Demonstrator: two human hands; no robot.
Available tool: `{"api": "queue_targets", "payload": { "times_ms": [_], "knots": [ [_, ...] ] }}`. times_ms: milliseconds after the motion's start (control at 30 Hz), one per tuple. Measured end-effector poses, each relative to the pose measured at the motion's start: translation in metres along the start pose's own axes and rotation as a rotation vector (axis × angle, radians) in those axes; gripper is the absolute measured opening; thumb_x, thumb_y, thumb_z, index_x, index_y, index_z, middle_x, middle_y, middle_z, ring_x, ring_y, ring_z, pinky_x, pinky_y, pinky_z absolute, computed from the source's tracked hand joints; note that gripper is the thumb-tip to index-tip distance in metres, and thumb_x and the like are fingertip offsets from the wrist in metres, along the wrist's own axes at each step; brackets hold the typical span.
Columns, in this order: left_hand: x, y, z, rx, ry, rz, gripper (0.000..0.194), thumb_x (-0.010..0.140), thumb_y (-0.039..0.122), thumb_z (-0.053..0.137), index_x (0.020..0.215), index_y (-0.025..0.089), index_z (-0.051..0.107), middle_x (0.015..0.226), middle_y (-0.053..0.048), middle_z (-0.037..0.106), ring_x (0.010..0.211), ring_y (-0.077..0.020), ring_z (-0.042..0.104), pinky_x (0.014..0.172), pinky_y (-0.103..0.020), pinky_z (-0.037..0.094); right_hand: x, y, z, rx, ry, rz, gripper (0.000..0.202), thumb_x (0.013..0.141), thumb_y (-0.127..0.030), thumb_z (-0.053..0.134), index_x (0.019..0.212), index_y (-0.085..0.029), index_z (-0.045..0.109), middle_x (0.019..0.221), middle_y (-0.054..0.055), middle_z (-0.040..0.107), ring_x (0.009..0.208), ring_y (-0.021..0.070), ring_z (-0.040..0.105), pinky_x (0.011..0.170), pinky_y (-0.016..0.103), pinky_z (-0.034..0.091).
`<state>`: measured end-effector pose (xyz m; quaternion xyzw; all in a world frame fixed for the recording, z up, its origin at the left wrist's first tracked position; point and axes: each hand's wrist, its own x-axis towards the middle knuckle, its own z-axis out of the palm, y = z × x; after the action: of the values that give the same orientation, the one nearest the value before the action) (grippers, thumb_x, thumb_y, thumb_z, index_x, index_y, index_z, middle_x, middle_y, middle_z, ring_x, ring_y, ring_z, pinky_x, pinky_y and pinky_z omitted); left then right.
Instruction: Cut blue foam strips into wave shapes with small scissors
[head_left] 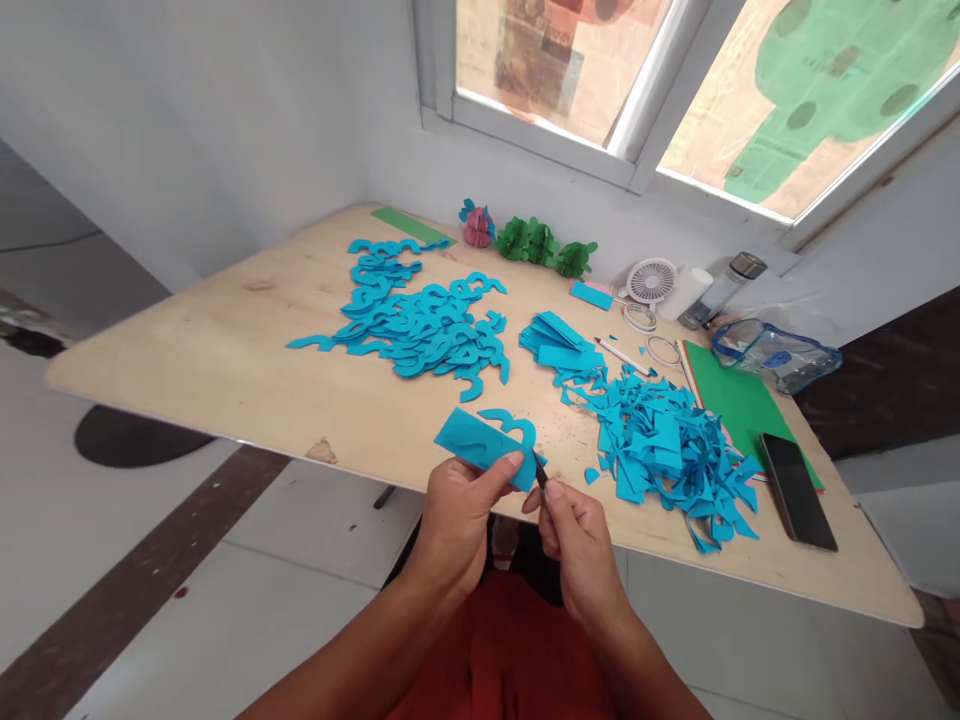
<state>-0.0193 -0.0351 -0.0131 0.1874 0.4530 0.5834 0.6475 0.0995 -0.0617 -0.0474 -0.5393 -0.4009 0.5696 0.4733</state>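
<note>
Over the table's front edge, my left hand (469, 505) pinches a blue paper strip (469, 440) between thumb and fingers. A curved, wavy piece cut along its upper side arcs up from the strip. At the strip's right end, my right hand (574, 530) is closed around dark scissors (541, 472), whose blades meet the paper; the handles are hidden in my fingers. Beyond my left hand lies a heap of wavy blue paper cutouts (427, 325). To the right of my right hand is a pile of blue paper scraps (652, 440), with a stack of blue paper strips (559, 340) behind it.
Along the wooden table's (225, 340) back stand green paper decorations (536, 240), a small fan (651, 282) and a bottle (727, 290). A white pen (624, 357) lies behind the scraps. On the right are green paper sheets (739, 400), a clear pouch (776, 355) and a phone (797, 492).
</note>
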Motion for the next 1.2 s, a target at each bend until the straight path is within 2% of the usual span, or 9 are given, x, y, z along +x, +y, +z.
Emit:
{"api": "queue_targets", "payload": {
  "times_ms": [567,800,967,1200],
  "knots": [
    [0.005,0.000,-0.004,0.073,-0.008,-0.016,0.020,0.058,0.029,0.081,0.062,0.015,0.067,0.064,-0.001,0.067,0.066,-0.0156,0.057,0.067,-0.029,0.047,0.000,-0.003,0.002,-0.010,0.013,-0.031,0.049,0.084,-0.060,0.057,0.067,-0.014,0.063,0.044,-0.009,0.027,0.042,0.0067,0.019,0.041,0.023,0.014],
    [0.009,0.002,-0.005,0.126,-0.050,-0.001,0.022,0.060,0.029,0.079,0.057,0.015,0.063,0.059,0.001,0.062,0.061,-0.0130,0.052,0.064,-0.028,0.045,0.000,0.000,-0.002,-0.024,0.011,-0.027,0.049,0.085,-0.060,0.056,0.068,-0.014,0.064,0.044,-0.009,0.027,0.042,0.0068,0.020,0.041,0.023,0.014],
    [0.014,0.002,-0.006,0.192,-0.086,0.008,0.020,0.062,0.030,0.078,0.064,0.014,0.066,0.067,-0.002,0.066,0.068,-0.0160,0.055,0.069,-0.030,0.045,0.002,0.003,-0.006,-0.058,0.028,-0.031,0.051,0.085,-0.060,0.055,0.065,-0.014,0.064,0.044,-0.009,0.026,0.042,0.0069,0.019,0.041,0.024,0.014],
    [0.022,0.002,-0.007,0.241,-0.148,-0.020,0.019,0.062,0.030,0.077,0.064,0.014,0.066,0.067,-0.003,0.066,0.066,-0.0161,0.054,0.066,-0.030,0.043,0.004,0.003,-0.006,-0.073,0.060,-0.038,0.052,0.085,-0.062,0.055,0.063,-0.015,0.062,0.043,-0.009,0.025,0.042,0.0070,0.018,0.042,0.024,0.013]
  ]
}}
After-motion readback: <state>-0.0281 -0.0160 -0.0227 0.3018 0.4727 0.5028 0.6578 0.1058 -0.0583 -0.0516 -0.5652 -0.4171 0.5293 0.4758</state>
